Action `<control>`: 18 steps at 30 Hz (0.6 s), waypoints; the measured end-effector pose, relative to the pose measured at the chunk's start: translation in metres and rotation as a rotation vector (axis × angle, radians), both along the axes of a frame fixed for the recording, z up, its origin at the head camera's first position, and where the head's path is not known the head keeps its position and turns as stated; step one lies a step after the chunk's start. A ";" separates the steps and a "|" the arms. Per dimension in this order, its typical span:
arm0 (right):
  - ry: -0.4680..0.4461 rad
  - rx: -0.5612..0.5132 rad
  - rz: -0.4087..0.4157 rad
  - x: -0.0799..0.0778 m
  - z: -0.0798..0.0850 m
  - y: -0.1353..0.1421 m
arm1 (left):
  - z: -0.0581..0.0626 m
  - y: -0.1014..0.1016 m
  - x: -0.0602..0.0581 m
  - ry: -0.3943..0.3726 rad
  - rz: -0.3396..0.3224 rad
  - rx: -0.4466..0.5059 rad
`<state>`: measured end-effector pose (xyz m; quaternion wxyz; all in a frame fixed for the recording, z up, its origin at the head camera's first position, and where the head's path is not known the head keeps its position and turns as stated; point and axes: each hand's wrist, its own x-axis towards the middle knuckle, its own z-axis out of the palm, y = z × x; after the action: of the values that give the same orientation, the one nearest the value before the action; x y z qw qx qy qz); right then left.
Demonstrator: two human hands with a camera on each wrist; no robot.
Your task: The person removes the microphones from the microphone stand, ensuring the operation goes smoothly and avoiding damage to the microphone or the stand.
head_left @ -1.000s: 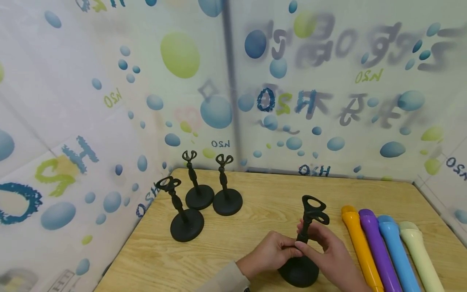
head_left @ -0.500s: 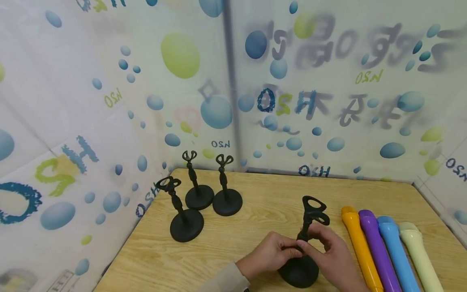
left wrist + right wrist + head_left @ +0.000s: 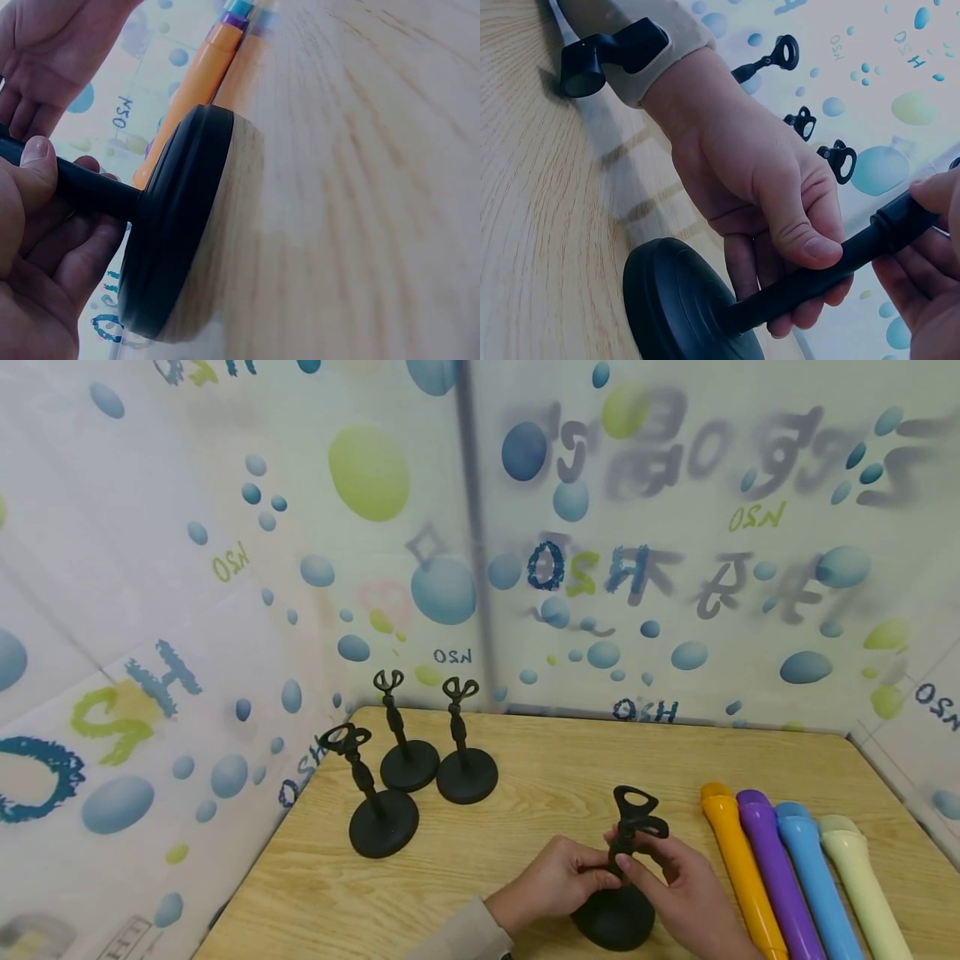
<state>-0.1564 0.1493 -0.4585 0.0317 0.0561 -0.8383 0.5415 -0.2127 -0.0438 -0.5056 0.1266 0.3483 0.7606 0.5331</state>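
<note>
A black tabletop microphone stand with a two-loop clip on top stands upright on its round base at the front of the table. My left hand grips its pole below the collar, thumb and fingers curled round it. Higher up, my right hand pinches the upper part just under the clip. The right wrist view shows the bare pole running from the base up through the left hand to the thicker collar at the right fingers. In the left wrist view the base sits on the wood.
Three similar black stands, a front one, a back one and a right one, are grouped at the table's left. Orange, purple, blue and cream toy microphones lie side by side at right. A patterned curtain borders the table.
The clip and upper part of the held stand have come down toward the base and turned slightly, the right fingers moving with them. The left hand and base stay in place.
</note>
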 end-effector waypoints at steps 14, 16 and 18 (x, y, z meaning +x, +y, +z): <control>0.103 -0.033 0.165 0.000 -0.006 0.008 | 0.001 0.001 0.002 -0.012 0.018 0.025; 0.099 -0.041 0.166 0.000 -0.006 0.008 | 0.001 0.001 0.002 -0.018 0.019 0.024; 0.087 -0.045 0.155 0.000 -0.006 0.008 | 0.000 0.001 0.001 -0.025 0.019 0.025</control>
<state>-0.1561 0.1575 -0.4643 0.0272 0.1433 -0.8170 0.5579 -0.2117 -0.0425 -0.5052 0.1267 0.3360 0.7555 0.5480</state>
